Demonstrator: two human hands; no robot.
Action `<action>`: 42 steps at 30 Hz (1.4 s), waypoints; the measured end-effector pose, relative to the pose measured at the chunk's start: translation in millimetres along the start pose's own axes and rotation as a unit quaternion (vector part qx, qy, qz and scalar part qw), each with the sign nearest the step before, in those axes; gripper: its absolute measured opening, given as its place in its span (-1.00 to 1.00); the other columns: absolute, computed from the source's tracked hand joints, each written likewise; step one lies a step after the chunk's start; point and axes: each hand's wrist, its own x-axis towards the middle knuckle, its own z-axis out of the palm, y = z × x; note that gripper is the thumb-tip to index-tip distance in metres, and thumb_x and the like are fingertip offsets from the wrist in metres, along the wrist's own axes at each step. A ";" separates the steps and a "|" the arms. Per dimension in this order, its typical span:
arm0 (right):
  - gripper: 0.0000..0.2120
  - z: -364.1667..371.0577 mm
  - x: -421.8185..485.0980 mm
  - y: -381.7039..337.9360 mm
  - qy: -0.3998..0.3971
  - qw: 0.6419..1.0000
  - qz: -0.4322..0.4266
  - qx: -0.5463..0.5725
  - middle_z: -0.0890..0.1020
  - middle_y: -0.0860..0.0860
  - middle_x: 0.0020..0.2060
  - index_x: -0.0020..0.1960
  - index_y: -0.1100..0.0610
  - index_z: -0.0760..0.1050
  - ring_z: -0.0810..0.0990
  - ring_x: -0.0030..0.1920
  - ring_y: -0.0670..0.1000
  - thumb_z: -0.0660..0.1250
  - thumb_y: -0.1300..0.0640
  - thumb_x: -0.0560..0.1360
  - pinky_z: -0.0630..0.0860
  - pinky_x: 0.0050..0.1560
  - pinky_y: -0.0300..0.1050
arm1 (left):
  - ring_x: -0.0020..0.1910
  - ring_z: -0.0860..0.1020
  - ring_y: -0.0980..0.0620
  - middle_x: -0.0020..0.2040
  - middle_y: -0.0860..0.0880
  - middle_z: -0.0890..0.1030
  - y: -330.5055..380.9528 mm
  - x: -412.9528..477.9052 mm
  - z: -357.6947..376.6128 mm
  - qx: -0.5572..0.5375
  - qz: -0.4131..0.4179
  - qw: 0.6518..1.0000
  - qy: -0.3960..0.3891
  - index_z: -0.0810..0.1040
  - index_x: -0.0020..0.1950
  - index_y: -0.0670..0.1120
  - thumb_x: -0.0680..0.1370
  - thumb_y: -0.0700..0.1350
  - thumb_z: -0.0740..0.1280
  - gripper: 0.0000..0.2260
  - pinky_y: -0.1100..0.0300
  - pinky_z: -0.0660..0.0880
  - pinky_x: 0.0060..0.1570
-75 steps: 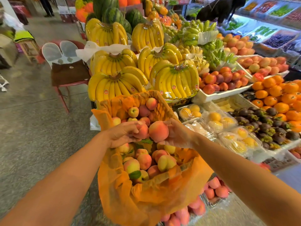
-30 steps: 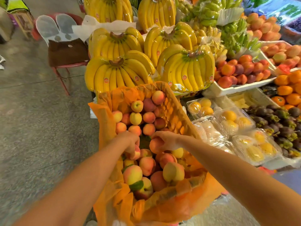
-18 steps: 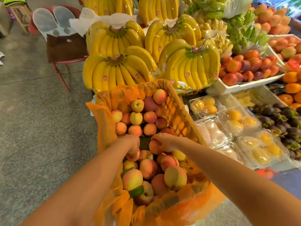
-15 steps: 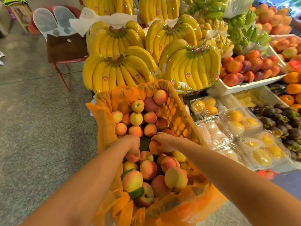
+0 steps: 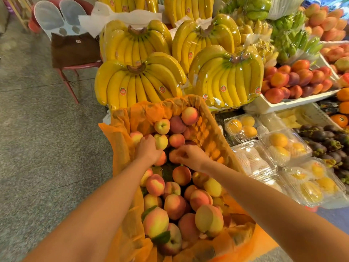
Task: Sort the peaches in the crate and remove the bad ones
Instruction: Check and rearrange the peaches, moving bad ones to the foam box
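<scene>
**Peach crate under sorting: handling note and stock count**

Handling. The crate (image 5: 212, 138), lined with orange wrap (image 5: 120, 146), sits at the front of the stall just below the banana bunches (image 5: 136, 84). The peaches (image 5: 174, 206) lie heaped inside it. The right hand (image 5: 190, 156) pinches a single peach (image 5: 172, 155) between curled fingertips at mid-crate. The left hand (image 5: 148, 149) lies palm down on the fruit just beside it with its fingers bent; whether it grips anything cannot be told.

Recommended practice, as a judgement:
- Lift each fruit clear of the heap.
- Roll it so the underside shows.
- Press only lightly, since the skins probably bruise easily.
- Set rejects outside the crate and sound fruit toward one end.

No reject pile shows, so most of the sorting appears to lie ahead.

Count:
- Crate: one.
- Chair (image 5: 75, 52): one.
- Banana bunches, wrapped: six in view.
- White tray (image 5: 283, 105) of red fruit: one.
- Clear clamshell packs (image 5: 263, 138): about five.
- Peaches: roughly two dozen on top, likely more beneath.
- Hands: two.
</scene>
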 end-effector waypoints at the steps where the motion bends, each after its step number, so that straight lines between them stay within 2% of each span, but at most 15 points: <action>1: -0.69 -4.6 3.4 0.5 0.044 0.999 0.005 0.025 0.60 0.13 0.06 0.19 0.20 0.51 0.56 0.04 0.13 0.34 0.05 0.52 0.46 -0.04 -0.07 | 0.22 0.47 -0.19 0.24 -0.19 0.45 1.7 3.3 0.3 -0.014 -0.014 1.000 -0.001 0.38 0.31 -0.18 0.50 0.02 0.39 -0.53 0.00 0.44 0.13; 3: -0.58 -12.9 9.2 -0.7 0.101 0.994 0.014 0.041 0.49 0.10 0.14 0.32 0.17 0.39 0.52 0.06 0.09 0.35 0.05 0.53 0.38 -0.06 -0.15 | 0.25 0.44 -0.22 0.28 -0.22 0.42 3.7 10.5 1.7 -0.026 -0.032 0.999 -0.014 0.33 0.36 -0.20 0.50 0.07 0.39 -0.45 0.00 0.42 0.15; 6: -0.51 -12.5 21.0 -2.3 0.090 0.995 0.023 0.024 0.41 0.13 0.20 0.37 0.14 0.28 0.51 0.09 0.14 0.34 0.03 0.53 0.41 -0.02 -0.09 | 0.30 0.40 -0.24 0.31 -0.25 0.41 5.5 21.4 6.2 -0.027 -0.046 0.998 -0.032 0.29 0.37 -0.23 0.49 0.09 0.39 -0.39 -0.01 0.38 0.19; 9: -0.54 -2.5 31.1 -6.6 0.095 0.994 0.047 0.005 0.43 0.17 0.16 0.29 0.17 0.28 0.54 0.04 0.20 0.36 0.01 0.52 0.45 -0.05 -0.02 | 0.33 0.38 -0.24 0.32 -0.26 0.42 6.4 29.7 12.2 -0.035 -0.051 0.998 -0.028 0.29 0.36 -0.23 0.49 0.09 0.39 -0.40 -0.01 0.35 0.21; 14: -0.63 7.7 33.8 -7.8 0.206 0.973 0.079 0.071 0.47 0.10 0.02 0.10 0.16 0.29 0.51 -0.07 0.12 0.39 0.01 0.49 0.32 -0.21 -0.13 | 0.29 0.40 -0.25 0.29 -0.25 0.43 6.6 35.2 17.1 -0.078 -0.075 0.994 0.018 0.35 0.34 -0.17 0.47 0.15 0.38 -0.41 -0.03 0.38 0.19; 17: -0.67 -2.3 34.9 -8.9 0.272 0.956 0.065 0.085 0.46 0.02 -0.03 0.08 0.12 0.30 0.46 -0.11 0.03 0.39 0.07 0.48 0.29 -0.22 -0.19 | 0.30 0.39 -0.21 0.29 -0.23 0.45 9.8 37.8 14.0 -0.111 -0.086 0.988 0.067 0.40 0.30 -0.20 0.45 0.21 0.38 -0.39 -0.01 0.36 0.20; 19: -0.66 -11.0 35.4 -10.9 0.300 0.950 0.047 0.069 0.47 0.00 -0.03 0.11 0.12 0.31 0.43 -0.11 -0.03 0.40 0.06 0.48 0.29 -0.23 -0.20 | 0.27 0.41 -0.19 0.25 -0.21 0.49 14.9 37.5 9.4 -0.134 -0.083 0.982 0.101 0.44 0.25 -0.20 0.45 0.22 0.38 -0.41 0.00 0.35 0.18; 22: -0.66 -24.8 36.4 -13.4 0.316 0.947 0.034 0.039 0.45 0.03 0.03 0.12 0.14 0.34 0.43 -0.07 0.01 0.41 0.08 0.47 0.31 -0.27 -0.15 | 0.22 0.44 -0.20 0.20 -0.22 0.51 25.1 36.8 1.7 -0.163 -0.095 0.974 0.121 0.46 0.20 -0.22 0.45 0.22 0.38 -0.43 -0.01 0.35 0.16; 24: -0.67 -38.5 39.6 -10.8 0.334 0.942 0.035 0.022 0.46 0.06 0.05 0.10 0.16 0.39 0.44 0.04 0.08 0.43 0.11 0.42 0.40 -0.15 -0.07 | 0.23 0.44 -0.22 0.22 -0.24 0.50 30.2 39.6 -2.4 -0.167 -0.116 0.973 0.114 0.45 0.21 -0.24 0.44 0.23 0.39 -0.40 -0.02 0.35 0.19; 26: -0.64 -53.7 43.7 -7.0 0.330 0.943 0.032 -0.021 0.49 0.10 0.09 0.12 0.17 0.44 0.42 0.16 0.14 0.44 0.11 0.39 0.42 0.08 0.01 | 0.25 0.44 -0.23 0.24 -0.25 0.50 32.8 44.5 -5.5 -0.170 -0.129 0.972 0.097 0.43 0.23 -0.27 0.44 0.23 0.38 -0.36 -0.02 0.36 0.19; 28: -0.59 -64.9 47.7 -4.9 0.298 0.951 0.019 -0.073 0.53 0.11 0.12 0.17 0.18 0.48 0.41 0.22 0.18 0.46 0.07 0.38 0.36 0.21 0.02 | 0.27 0.44 -0.23 0.26 -0.24 0.50 33.9 48.8 -7.7 -0.174 -0.138 0.972 0.072 0.42 0.26 -0.29 0.45 0.23 0.37 -0.35 0.00 0.38 0.17; 32: -0.56 -78.8 54.2 -1.6 0.284 0.952 0.011 -0.116 0.60 0.02 0.14 0.20 0.10 0.52 0.37 0.28 0.15 0.44 -0.04 0.38 0.22 0.24 0.01 | 0.31 0.44 -0.22 0.32 -0.24 0.47 38.0 51.2 -10.1 -0.189 -0.154 0.969 0.051 0.38 0.31 -0.29 0.49 0.15 0.37 -0.39 0.03 0.38 0.18; 35: -0.55 -88.5 57.8 10.1 0.260 0.958 0.011 -0.118 0.59 -0.08 0.15 0.20 -0.02 0.54 0.30 0.31 0.10 0.44 -0.13 0.35 0.10 0.20 0.03 | 0.29 0.45 -0.22 0.30 -0.24 0.48 36.9 54.0 -7.3 -0.215 -0.167 0.961 0.047 0.38 0.30 -0.28 0.46 0.17 0.40 -0.36 0.02 0.40 0.19; 42: -0.29 -92.4 54.8 25.2 0.190 0.967 -0.010 -0.167 0.46 -0.07 0.28 0.40 -0.07 0.38 0.21 0.38 0.18 0.48 -0.18 0.31 0.14 0.26 0.10 | 0.25 0.47 -0.24 0.27 -0.24 0.50 32.8 59.7 0.9 -0.304 -0.192 0.932 0.031 0.42 0.27 -0.28 0.42 0.18 0.43 -0.36 -0.06 0.44 0.19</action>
